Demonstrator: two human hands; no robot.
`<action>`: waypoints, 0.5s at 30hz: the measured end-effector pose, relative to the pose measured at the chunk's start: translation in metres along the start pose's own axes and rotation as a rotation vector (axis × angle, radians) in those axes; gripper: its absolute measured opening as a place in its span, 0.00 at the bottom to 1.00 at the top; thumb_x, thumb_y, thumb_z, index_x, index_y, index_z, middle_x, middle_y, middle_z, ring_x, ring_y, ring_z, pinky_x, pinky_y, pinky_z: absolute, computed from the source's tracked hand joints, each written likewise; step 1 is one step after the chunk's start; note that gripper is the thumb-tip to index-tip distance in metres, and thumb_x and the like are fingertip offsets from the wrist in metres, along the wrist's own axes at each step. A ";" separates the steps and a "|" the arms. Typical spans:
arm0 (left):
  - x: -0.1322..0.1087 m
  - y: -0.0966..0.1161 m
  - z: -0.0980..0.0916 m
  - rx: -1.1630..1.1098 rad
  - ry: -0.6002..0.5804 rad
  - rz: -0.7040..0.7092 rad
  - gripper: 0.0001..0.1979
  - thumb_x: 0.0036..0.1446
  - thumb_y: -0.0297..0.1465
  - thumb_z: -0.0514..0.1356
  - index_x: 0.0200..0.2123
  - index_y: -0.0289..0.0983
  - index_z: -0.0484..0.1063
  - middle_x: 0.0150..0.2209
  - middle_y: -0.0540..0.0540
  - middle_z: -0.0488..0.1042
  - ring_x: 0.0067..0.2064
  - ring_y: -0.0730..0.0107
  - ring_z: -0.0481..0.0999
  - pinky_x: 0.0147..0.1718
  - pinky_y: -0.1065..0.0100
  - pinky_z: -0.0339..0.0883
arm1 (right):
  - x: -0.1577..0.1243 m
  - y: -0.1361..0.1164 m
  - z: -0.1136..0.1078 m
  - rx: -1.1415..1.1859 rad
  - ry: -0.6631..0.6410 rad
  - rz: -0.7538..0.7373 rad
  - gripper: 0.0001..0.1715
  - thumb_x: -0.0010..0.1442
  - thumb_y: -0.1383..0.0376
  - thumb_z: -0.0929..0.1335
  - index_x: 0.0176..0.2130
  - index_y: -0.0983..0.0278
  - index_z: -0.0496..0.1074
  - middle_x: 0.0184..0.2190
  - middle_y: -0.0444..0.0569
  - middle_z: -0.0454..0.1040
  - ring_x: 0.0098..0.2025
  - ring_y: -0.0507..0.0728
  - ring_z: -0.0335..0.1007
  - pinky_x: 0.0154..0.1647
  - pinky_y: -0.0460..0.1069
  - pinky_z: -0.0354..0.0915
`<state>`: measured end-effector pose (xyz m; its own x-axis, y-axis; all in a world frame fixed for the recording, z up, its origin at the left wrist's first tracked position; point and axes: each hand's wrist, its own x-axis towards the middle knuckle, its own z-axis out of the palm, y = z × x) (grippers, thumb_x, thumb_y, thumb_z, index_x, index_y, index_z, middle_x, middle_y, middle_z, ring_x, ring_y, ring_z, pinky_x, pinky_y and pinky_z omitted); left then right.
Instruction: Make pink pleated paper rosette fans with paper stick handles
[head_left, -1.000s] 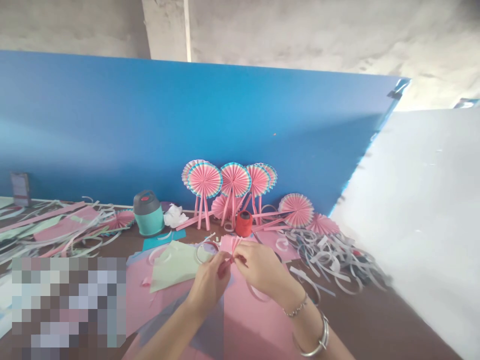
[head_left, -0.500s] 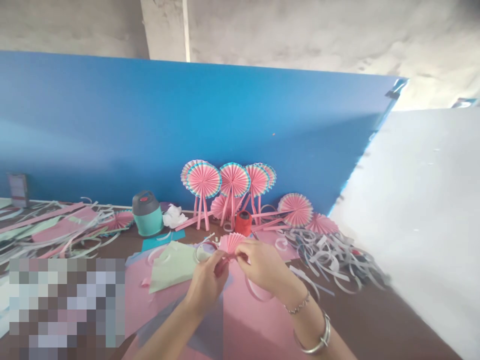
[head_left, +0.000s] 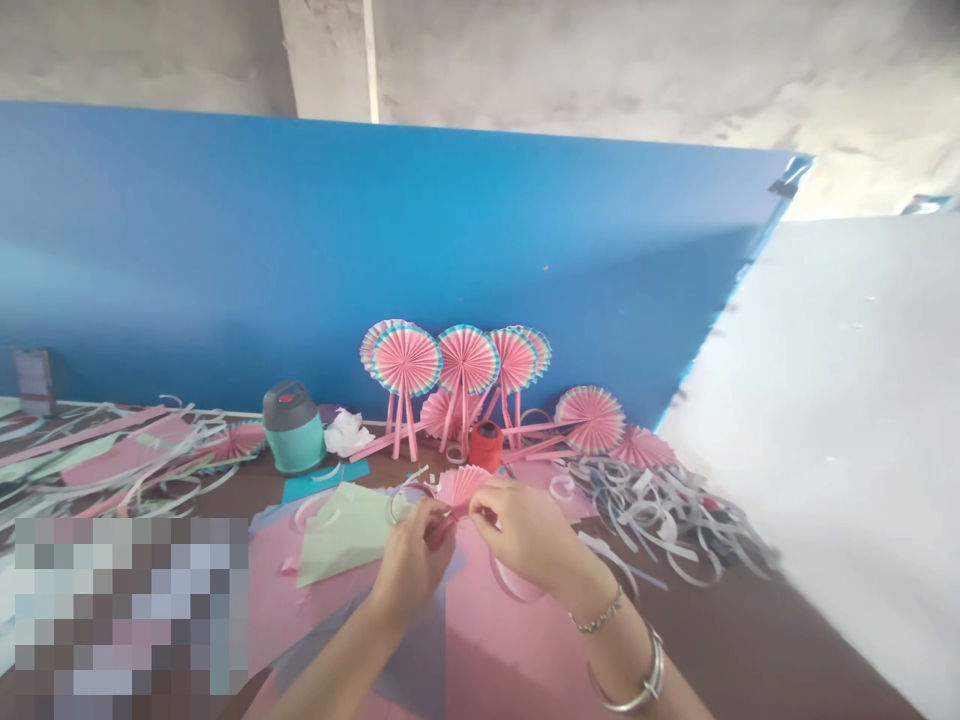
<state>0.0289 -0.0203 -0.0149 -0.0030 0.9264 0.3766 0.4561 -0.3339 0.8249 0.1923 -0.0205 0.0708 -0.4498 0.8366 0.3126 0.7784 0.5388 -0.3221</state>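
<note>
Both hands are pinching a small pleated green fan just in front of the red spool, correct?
Not quite. The head view shows the left hand and right hand pinching a small pleated fan that is pink, not green. It does sit just in front of the red spool.

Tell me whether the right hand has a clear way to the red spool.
Probably yes: the red spool stands just beyond the right hand, nothing tall between them. But that hand is pinching the small pleated fan with the left hand, so it is not free.
</note>
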 end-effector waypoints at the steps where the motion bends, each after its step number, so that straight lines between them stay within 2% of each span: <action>1: 0.001 -0.001 0.000 -0.005 0.008 -0.013 0.05 0.50 0.29 0.56 0.32 0.37 0.69 0.21 0.52 0.68 0.24 0.72 0.67 0.25 0.72 0.59 | 0.000 -0.001 0.000 -0.018 0.000 -0.002 0.11 0.57 0.72 0.61 0.24 0.64 0.68 0.26 0.44 0.71 0.29 0.51 0.64 0.28 0.46 0.48; 6: 0.007 -0.004 0.000 0.006 0.066 -0.126 0.04 0.48 0.31 0.57 0.26 0.37 0.71 0.23 0.49 0.73 0.26 0.67 0.72 0.26 0.70 0.62 | -0.003 -0.012 0.001 -0.146 -0.024 -0.010 0.13 0.58 0.72 0.61 0.24 0.65 0.68 0.25 0.45 0.71 0.29 0.51 0.65 0.26 0.47 0.45; 9: 0.009 -0.004 -0.001 0.016 0.058 -0.170 0.06 0.48 0.31 0.57 0.25 0.37 0.72 0.27 0.47 0.75 0.27 0.66 0.73 0.28 0.68 0.63 | -0.004 -0.020 0.004 -0.197 -0.073 -0.031 0.12 0.57 0.74 0.61 0.27 0.65 0.69 0.28 0.47 0.72 0.30 0.52 0.66 0.27 0.48 0.47; 12: 0.009 -0.002 -0.002 0.059 0.050 -0.150 0.06 0.48 0.28 0.55 0.24 0.37 0.71 0.30 0.47 0.76 0.30 0.66 0.74 0.30 0.67 0.64 | -0.005 -0.025 0.007 -0.221 -0.102 -0.075 0.12 0.57 0.75 0.61 0.30 0.66 0.71 0.30 0.49 0.72 0.32 0.53 0.66 0.27 0.48 0.48; 15: 0.005 0.001 -0.001 0.174 0.009 -0.079 0.07 0.47 0.25 0.53 0.25 0.38 0.70 0.28 0.49 0.74 0.29 0.67 0.72 0.29 0.68 0.63 | -0.004 -0.026 0.006 -0.215 -0.102 -0.079 0.12 0.57 0.75 0.60 0.29 0.66 0.70 0.29 0.49 0.71 0.31 0.53 0.65 0.27 0.48 0.49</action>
<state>0.0285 -0.0159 -0.0111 -0.0520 0.9467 0.3180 0.6013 -0.2246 0.7668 0.1714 -0.0374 0.0721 -0.5462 0.8043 0.2341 0.8095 0.5786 -0.0991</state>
